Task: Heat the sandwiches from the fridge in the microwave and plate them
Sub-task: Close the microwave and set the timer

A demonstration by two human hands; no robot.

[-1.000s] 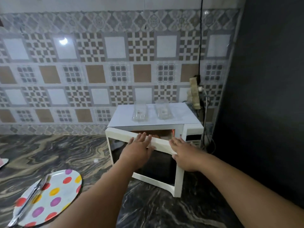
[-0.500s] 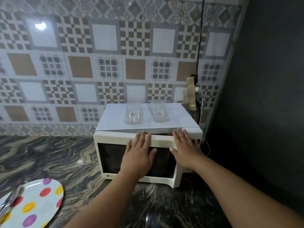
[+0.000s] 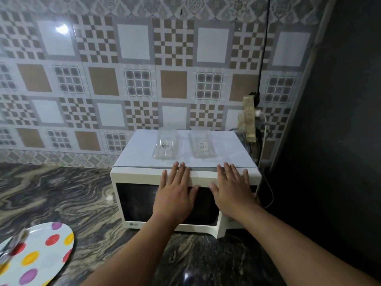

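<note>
nearest, at the bottom left, a round plate with red, yellow and purple dots lies on the swirly dark stone counter, and something shiny and blurry (too fuzzy to tell what) rests on its left edge. two bare arms reach forward from the bottom to the white microwave, which sits on the counter in the corner by a dark wall. the left hand lies flat on the microwave's door, fingers straight and a little spread, with the fingertips up over the door's white top edge. the right hand lies flat just beside it, fingers straight too, pressing on the right end of the door, and neither hand holds anything. the door is a white frame around a dark, smooth window, and it looks almost flat against the box. the inside is hidden, so no sandwiches show. on the flat white top, just past the fingertips, two clear plastic trays lie side by side, each with a small sticker, and they look empty. behind the microwave stands a wall of shiny tiles with brown, grey and white squares. a black cable runs down it to a pale plug strip at the right.
</note>
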